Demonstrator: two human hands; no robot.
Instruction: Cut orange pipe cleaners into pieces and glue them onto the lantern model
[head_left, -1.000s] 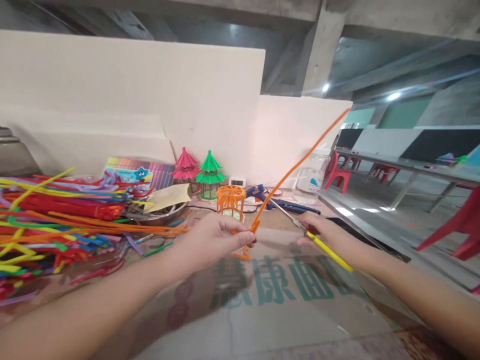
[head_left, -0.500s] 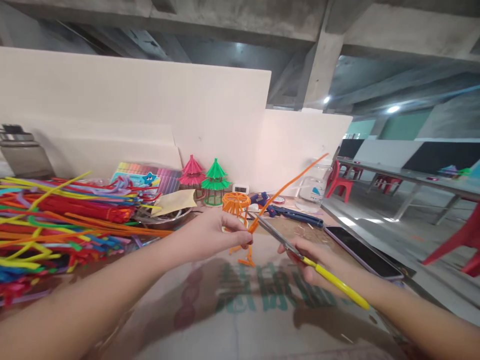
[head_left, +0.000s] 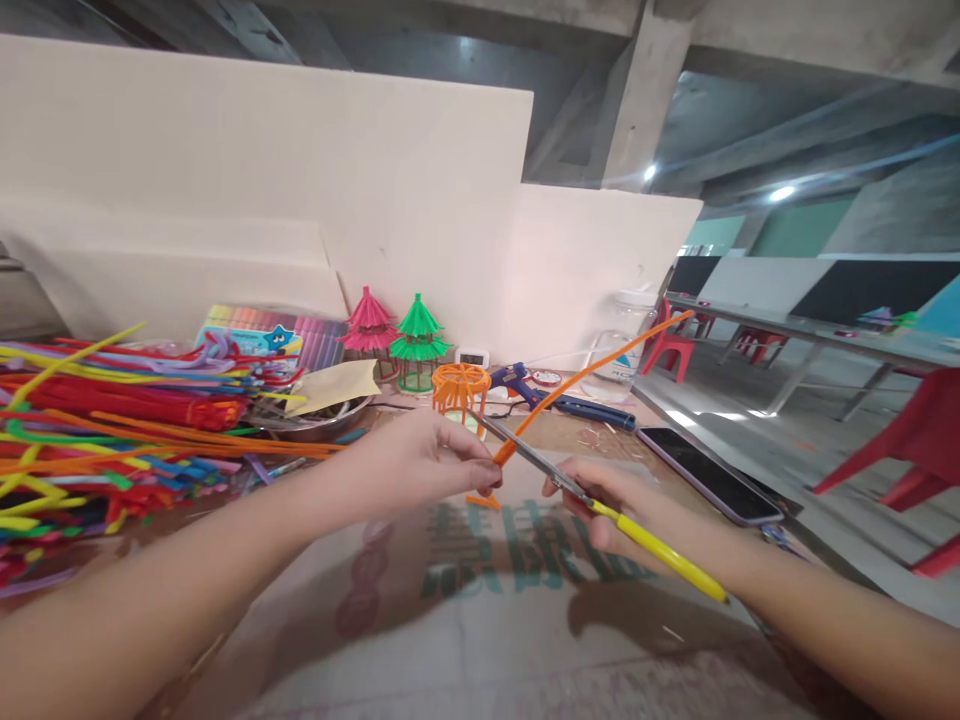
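Between thumb and fingers, my left hand (head_left: 442, 458) pinches the lower end of an orange pipe cleaner (head_left: 592, 371), whose long free end slants up to the right. My right hand (head_left: 611, 495) grips yellow-handled scissors (head_left: 664, 555), their blades crossing the pipe cleaner just above my left fingertips. Behind the blades stands an orange round frame (head_left: 460, 380). A short orange piece (head_left: 482, 502) lies on the printed sheet (head_left: 450, 640) beneath my left fingertips.
Colourful pipe cleaners (head_left: 112, 430) are heaped at the left. Behind are a metal bowl (head_left: 315, 424), a pink model (head_left: 367, 325), a green model (head_left: 418, 340), a blue glue gun (head_left: 517, 385) and a clear bottle (head_left: 626, 335). A phone (head_left: 709, 474) lies at the right.
The view has shifted a little, moving the background left and up. The pipe cleaner's free end now reaches further right and leans lower. Both hands keep their holds.
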